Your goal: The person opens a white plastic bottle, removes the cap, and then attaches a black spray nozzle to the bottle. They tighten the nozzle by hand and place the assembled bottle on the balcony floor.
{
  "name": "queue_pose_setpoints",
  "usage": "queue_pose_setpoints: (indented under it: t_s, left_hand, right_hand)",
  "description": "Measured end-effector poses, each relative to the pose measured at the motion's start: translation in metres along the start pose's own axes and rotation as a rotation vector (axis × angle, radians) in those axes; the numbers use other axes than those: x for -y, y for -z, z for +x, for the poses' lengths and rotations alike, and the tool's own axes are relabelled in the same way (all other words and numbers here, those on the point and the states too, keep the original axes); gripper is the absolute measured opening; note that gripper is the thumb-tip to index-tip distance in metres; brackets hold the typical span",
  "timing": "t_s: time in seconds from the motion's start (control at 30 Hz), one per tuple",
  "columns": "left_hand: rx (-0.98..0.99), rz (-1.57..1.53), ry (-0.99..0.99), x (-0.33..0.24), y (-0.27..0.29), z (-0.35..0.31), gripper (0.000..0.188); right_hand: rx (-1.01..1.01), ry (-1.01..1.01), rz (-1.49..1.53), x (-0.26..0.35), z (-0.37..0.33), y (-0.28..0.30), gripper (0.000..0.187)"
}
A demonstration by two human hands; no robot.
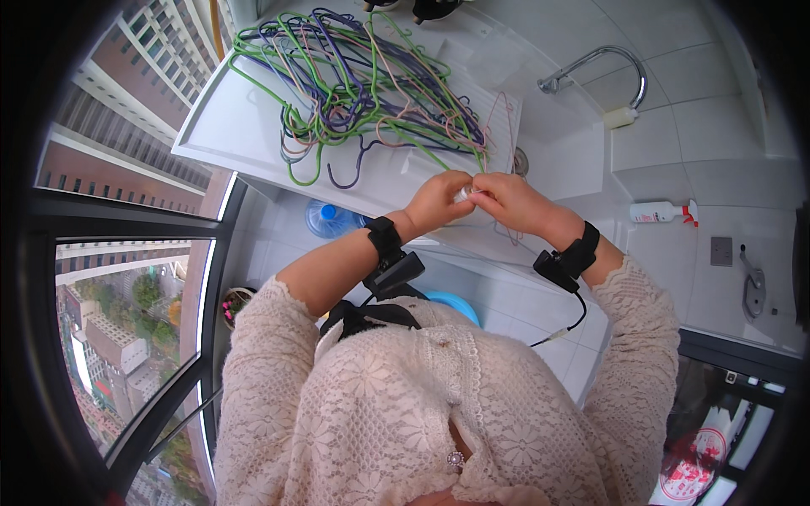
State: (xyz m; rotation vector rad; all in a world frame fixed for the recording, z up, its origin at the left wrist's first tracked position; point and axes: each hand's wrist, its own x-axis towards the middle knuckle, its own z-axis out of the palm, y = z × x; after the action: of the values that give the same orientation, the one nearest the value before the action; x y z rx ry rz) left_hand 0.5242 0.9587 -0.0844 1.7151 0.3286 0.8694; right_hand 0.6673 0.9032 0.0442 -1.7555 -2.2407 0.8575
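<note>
My left hand (438,202) and my right hand (516,205) meet at the front edge of the white counter (228,126), with fingers closed. Between their fingertips is a small whitish, partly clear thing (463,194), too small and covered to name. Just beyond my hands lies a tangled pile of green, purple and pink clothes hangers (337,105). A green hanger's end reaches close to my fingers, and whether they touch it I cannot tell. A pink wire hanger (504,114) leans at the pile's right end, by the sink.
Right of the hangers is a white sink (561,156) with a curved chrome faucet (620,51). A white spray bottle (662,212) with a red trigger lies farther right. A blue-capped water jug (329,218) and a blue basin (456,308) sit below. Windows (135,320) run along the left.
</note>
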Motion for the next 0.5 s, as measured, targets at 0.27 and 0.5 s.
queue_pose_setpoints:
  t_s: [0.27,0.5]
  left_hand:
    - [-0.011,-0.058,0.012,0.0,-0.005,-0.001,0.019]
    - [-0.036,-0.031,-0.01,-0.001,-0.007,-0.001,0.019]
  right_hand:
    - [-0.021,-0.098,-0.008,0.007,-0.001,0.006,0.017]
    - [-0.088,-0.088,0.01,0.0,-0.005,-0.003,0.015]
